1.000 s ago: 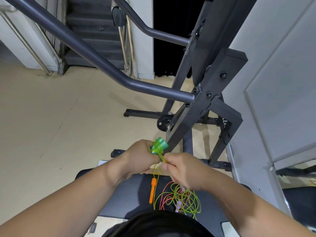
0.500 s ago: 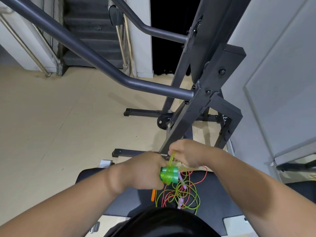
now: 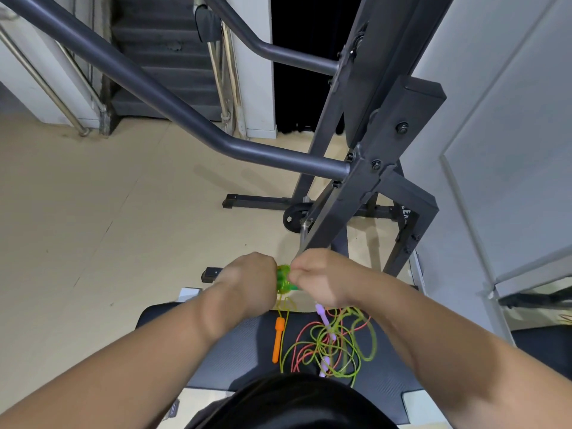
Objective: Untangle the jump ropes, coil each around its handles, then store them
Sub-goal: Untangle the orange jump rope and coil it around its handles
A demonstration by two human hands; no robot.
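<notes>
My left hand (image 3: 247, 281) grips the green jump rope handles (image 3: 283, 281), held together above the front of a black padded bench (image 3: 235, 345). My right hand (image 3: 322, 281) pinches the green rope right beside the handles. The rest of the green rope (image 3: 349, 348) hangs down into a loose tangle on the bench, mixed with a pink-red rope (image 3: 305, 332). An orange handle (image 3: 277, 339) lies to the left of the tangle. Purple handles (image 3: 325, 326) lie within it.
A dark steel gym rack (image 3: 365, 168) stands just beyond my hands, with a long angled bar (image 3: 173, 103) crossing the upper left. A small weight plate (image 3: 294, 216) sits at its base. Beige floor lies to the left, a grey wall to the right, stairs at the back.
My hands have risen a little and my right hand has swung round from above the handles to their right side, carrying green rope around them. The handles have tilted in my left hand.
</notes>
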